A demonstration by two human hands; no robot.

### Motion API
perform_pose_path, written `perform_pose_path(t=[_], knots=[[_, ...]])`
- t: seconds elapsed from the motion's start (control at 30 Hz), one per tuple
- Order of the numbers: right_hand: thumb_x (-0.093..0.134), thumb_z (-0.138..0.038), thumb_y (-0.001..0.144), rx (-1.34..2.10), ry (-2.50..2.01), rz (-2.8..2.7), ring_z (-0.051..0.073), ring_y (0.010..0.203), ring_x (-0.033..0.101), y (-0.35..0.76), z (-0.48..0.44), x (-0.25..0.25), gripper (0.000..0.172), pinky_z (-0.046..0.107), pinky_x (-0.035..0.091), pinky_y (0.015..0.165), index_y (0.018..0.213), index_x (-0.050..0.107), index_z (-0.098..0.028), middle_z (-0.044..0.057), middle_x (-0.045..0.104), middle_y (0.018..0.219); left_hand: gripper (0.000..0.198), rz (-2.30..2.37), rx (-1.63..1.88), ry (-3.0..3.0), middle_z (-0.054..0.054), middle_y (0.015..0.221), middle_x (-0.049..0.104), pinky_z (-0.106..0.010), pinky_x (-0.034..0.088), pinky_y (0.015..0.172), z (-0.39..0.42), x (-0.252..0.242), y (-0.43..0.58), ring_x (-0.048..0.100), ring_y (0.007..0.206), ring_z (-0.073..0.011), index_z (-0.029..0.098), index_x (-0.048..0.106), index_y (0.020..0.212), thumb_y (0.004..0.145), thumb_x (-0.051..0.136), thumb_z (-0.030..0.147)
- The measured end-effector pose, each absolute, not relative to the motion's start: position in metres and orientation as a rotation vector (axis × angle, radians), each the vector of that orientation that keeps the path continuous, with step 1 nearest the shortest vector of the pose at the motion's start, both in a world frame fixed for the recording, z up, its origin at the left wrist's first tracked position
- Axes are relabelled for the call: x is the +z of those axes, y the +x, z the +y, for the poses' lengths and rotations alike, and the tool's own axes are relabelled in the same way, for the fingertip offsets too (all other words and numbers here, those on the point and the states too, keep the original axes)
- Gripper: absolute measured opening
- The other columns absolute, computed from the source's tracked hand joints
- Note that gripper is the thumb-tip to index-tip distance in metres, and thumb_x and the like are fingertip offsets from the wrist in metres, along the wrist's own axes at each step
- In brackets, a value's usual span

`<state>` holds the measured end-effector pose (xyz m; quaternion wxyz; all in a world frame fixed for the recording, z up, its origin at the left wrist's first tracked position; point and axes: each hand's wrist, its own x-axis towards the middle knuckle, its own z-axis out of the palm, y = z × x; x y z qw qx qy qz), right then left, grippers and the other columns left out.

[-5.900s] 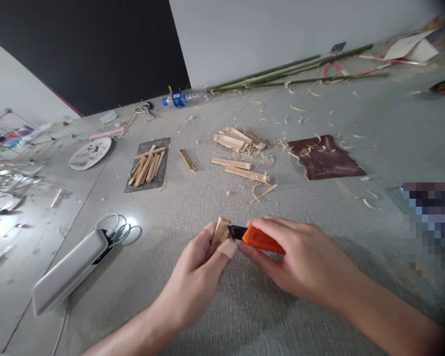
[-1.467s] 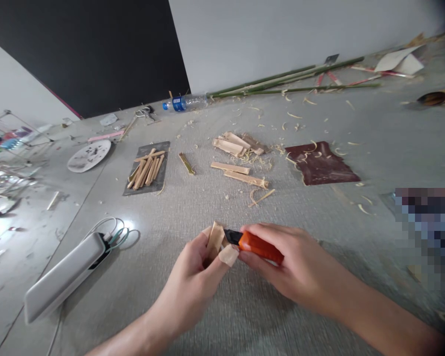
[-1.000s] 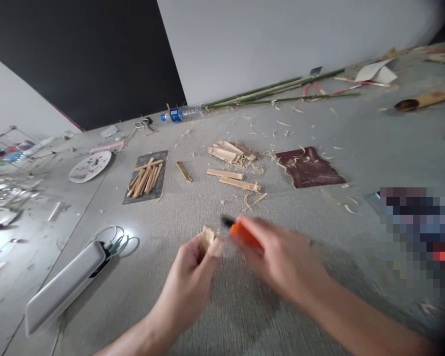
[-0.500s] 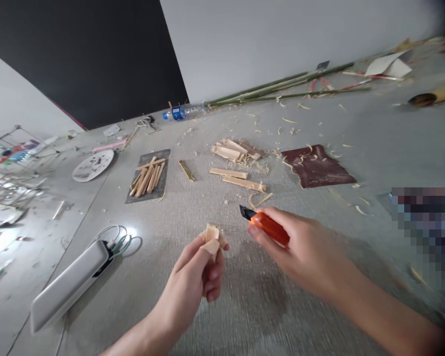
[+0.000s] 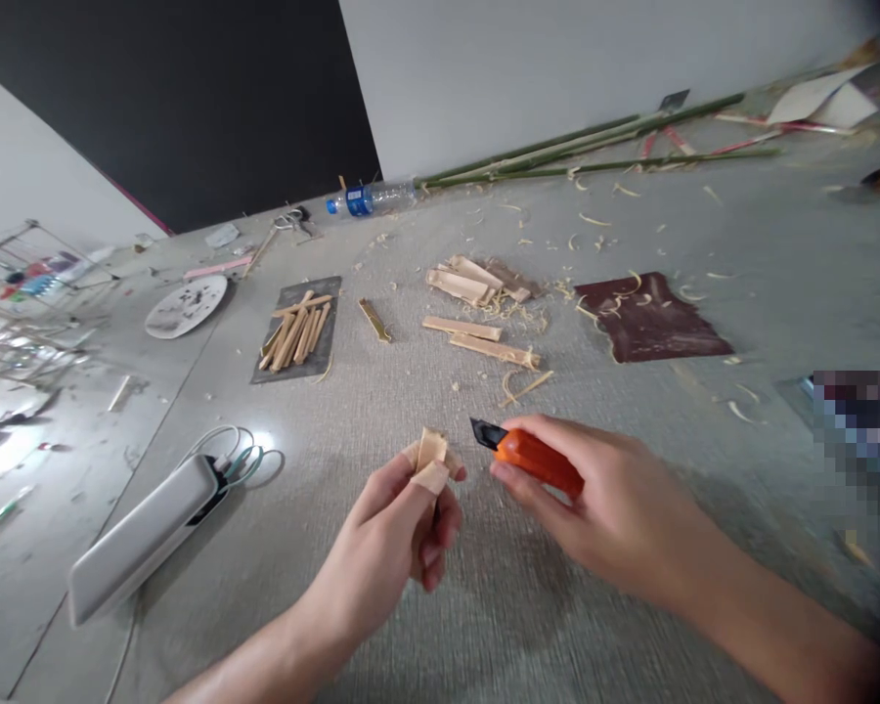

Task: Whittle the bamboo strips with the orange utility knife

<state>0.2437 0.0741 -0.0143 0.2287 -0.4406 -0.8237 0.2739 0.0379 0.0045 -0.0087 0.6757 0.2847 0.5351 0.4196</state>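
One blue label (image 5: 359, 201), unreadable; left fingers (image 5: 409, 506) clamp a wood strip (image 5: 432, 447), right fingers (image 5: 534, 497) an orange knife (image 5: 532, 458).

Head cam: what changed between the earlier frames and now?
The right hand has drawn the orange knife rightward, off the wood piece. The left hand now has its taped thumb across that piece. Nothing let go. Unchanged: stick pile, maroon sheet, bottle.
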Motion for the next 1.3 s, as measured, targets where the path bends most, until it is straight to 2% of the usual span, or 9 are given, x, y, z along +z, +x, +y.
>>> perform_pose_path(t=[0.13, 0.33, 0.43, 0.57, 0.73, 0.9, 1.0, 1.17, 1.3], knots=[[0.059, -0.047, 0.101, 0.763, -1.115, -2.302, 0.016, 0.078, 0.072, 0.2432, 0.0715, -0.0129, 0.025, 0.03, 0.051, 0.068, 0.115, 0.065, -0.027, -0.001, 0.077, 0.095, 0.018, 1.198, 0.98, 0.617, 0.002, 0.068, 0.054, -0.02, 0.045, 0.047, 0.0048, -0.0085, 0.0378, 0.045, 0.054, -0.0097, 0.016, 0.064, 0.101, 0.098, 0.053, 0.03], [0.057, -0.041, 0.101, 0.746, -1.043, -2.358, 0.02, 0.086, 0.074, 0.2425, 0.07, -0.0147, 0.027, 0.034, 0.056, 0.072, 0.12, 0.066, -0.024, 0.002, 0.078, 0.104, 0.018, 1.199, 0.99, 0.722, -0.006, 0.087, 0.067, -0.026, 0.056, 0.068, 0.0079, -0.0085, 0.0386, 0.058, 0.07, -0.0126, 0.013, 0.067, 0.094, 0.096, 0.053, 0.025], [0.057, -0.04, 0.102, 0.658, -1.028, -2.361, 0.022, 0.094, 0.077, 0.243, 0.0696, -0.017, 0.029, 0.037, 0.059, 0.076, 0.122, 0.068, -0.024, 0.005, 0.079, 0.112, 0.017, 1.2, 0.958, 0.757, -0.005, 0.083, 0.067, -0.024, 0.051, 0.061, 0.008, -0.0091, 0.0376, 0.053, 0.065, -0.0114, 0.014, 0.064, 0.095, 0.096, 0.051, 0.025], [0.057, -0.039, 0.101, 0.597, -1.006, -2.375, 0.024, 0.096, 0.078, 0.2438, 0.0684, -0.0182, 0.032, 0.038, 0.062, 0.074, 0.126, 0.069, -0.023, 0.006, 0.08, 0.116, 0.017, 1.26, 0.894, 0.811, 0.001, 0.072, 0.058, -0.02, 0.041, 0.053, 0.0054, -0.01, 0.0355, 0.046, 0.06, -0.0095, 0.015, 0.063, 0.098, 0.099, 0.05, 0.026], [0.056, -0.041, 0.102, 0.571, -1.022, -2.385, 0.025, 0.095, 0.079, 0.2444, 0.0678, -0.0182, 0.034, 0.039, 0.063, 0.073, 0.127, 0.069, -0.023, 0.007, 0.08, 0.118, 0.016, 1.27, 0.862, 0.808, 0.002, 0.073, 0.055, -0.02, 0.039, 0.051, 0.0034, -0.0098, 0.0356, 0.044, 0.058, -0.0091, 0.016, 0.061, 0.099, 0.098, 0.05, 0.028], [0.056, -0.042, 0.102, 0.588, -1.028, -2.401, 0.027, 0.098, 0.078, 0.2462, 0.0665, -0.0183, 0.033, 0.043, 0.064, 0.08, 0.124, 0.07, -0.023, 0.007, 0.08, 0.118, 0.014, 1.265, 0.855, 0.802, 0.002, 0.073, 0.054, -0.021, 0.038, 0.051, 0.0032, -0.009, 0.0367, 0.043, 0.058, -0.0095, 0.018, 0.058, 0.097, 0.098, 0.05, 0.029], [0.056, -0.043, 0.103, 0.597, -1.027, -2.403, 0.026, 0.099, 0.078, 0.2456, 0.0666, -0.0186, 0.034, 0.044, 0.064, 0.081, 0.127, 0.069, -0.023, 0.007, 0.079, 0.118, 0.014, 1.285, 0.826, 0.8, 0.004, 0.072, 0.049, -0.021, 0.033, 0.051, 0.0022, -0.008, 0.0363, 0.038, 0.058, -0.009, 0.019, 0.057, 0.096, 0.099, 0.051, 0.031], [0.056, -0.046, 0.104, 0.573, -1.007, -2.417, 0.026, 0.095, 0.079, 0.2447, 0.0665, -0.0196, 0.033, 0.044, 0.064, 0.081, 0.125, 0.068, -0.024, 0.006, 0.08, 0.117, 0.03, 1.369, 0.813, 1.065, 0.007, 0.071, 0.035, -0.024, 0.026, 0.053, 0.0025, -0.0088, 0.0344, 0.03, 0.062, -0.0096, 0.021, 0.048, 0.084, 0.099, 0.062, 0.043], [0.057, -0.045, 0.104, 0.456, -0.984, -2.427, 0.027, 0.091, 0.08, 0.2463, 0.0656, -0.0208, 0.033, 0.043, 0.064, 0.074, 0.128, 0.065, -0.023, 0.006, 0.08, 0.117, 0.037, 1.421, 0.763, 1.216, 0.007, 0.072, 0.031, -0.027, 0.024, 0.054, 0.0044, -0.0118, 0.0325, 0.028, 0.064, -0.0111, 0.022, 0.043, 0.082, 0.1, 0.061, 0.049]])
